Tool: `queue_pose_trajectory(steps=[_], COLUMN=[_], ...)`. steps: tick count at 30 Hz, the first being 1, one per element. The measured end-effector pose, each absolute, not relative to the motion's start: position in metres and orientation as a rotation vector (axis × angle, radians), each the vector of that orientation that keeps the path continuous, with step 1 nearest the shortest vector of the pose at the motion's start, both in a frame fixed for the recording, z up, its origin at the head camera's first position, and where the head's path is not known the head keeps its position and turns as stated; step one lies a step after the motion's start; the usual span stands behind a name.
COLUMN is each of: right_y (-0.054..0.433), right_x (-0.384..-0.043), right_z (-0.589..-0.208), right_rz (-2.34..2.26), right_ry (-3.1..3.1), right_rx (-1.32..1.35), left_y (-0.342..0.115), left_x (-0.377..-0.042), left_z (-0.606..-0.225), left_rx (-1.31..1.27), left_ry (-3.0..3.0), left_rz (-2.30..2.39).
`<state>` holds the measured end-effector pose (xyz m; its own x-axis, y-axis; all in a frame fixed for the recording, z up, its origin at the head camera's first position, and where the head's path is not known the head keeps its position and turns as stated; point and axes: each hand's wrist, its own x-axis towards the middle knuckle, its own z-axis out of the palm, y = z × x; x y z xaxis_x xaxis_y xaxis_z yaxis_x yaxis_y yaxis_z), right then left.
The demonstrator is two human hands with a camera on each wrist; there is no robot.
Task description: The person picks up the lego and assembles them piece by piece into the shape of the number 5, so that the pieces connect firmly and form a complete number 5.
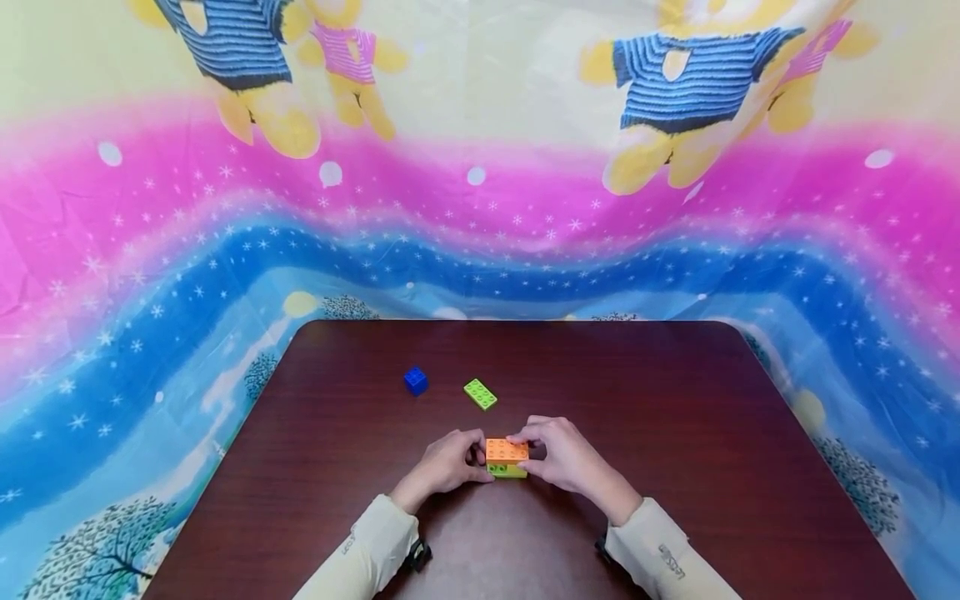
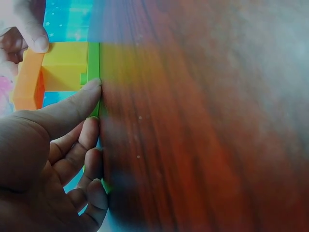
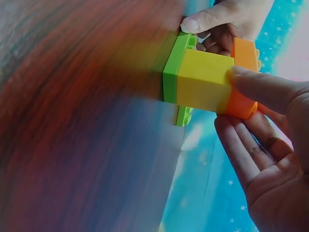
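Observation:
A small stack of toy building bricks stands near the middle of the table. Its base is a green plate [image 3: 171, 79]. A yellow brick [image 3: 203, 77] sits on the plate's right end, and an orange brick [image 1: 507, 448] lies on top, overhanging to the left above bare green studs. My left hand [image 1: 447, 462] pinches the left end of the green plate, thumb on the near edge. From the other side, my right hand [image 1: 566, 454] grips the orange brick, its thumb near the seam with the yellow one and its fingers behind.
Beyond the stack lie a loose green plate [image 1: 480, 393] and, to its left, a blue brick [image 1: 416, 381]. The dark wooden table [image 1: 637, 375] ends at a patterned curtain [image 1: 480, 217] hanging behind it.

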<state>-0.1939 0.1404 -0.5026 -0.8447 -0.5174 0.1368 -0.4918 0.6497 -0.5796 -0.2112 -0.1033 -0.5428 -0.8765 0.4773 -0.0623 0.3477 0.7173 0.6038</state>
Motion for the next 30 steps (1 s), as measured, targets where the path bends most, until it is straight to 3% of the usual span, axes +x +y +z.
queue_pose_trajectory(steps=[30], right_y=[0.1431], right_x=[-0.1957], right_z=[-0.51], right_rz=[-1.043], right_ry=[2.784], right_rx=[-0.817], left_y=[-0.1027], left_x=[-0.2069], left_z=[-0.5461], left_rx=[0.646], left_ry=[2.75], left_rz=[0.894])
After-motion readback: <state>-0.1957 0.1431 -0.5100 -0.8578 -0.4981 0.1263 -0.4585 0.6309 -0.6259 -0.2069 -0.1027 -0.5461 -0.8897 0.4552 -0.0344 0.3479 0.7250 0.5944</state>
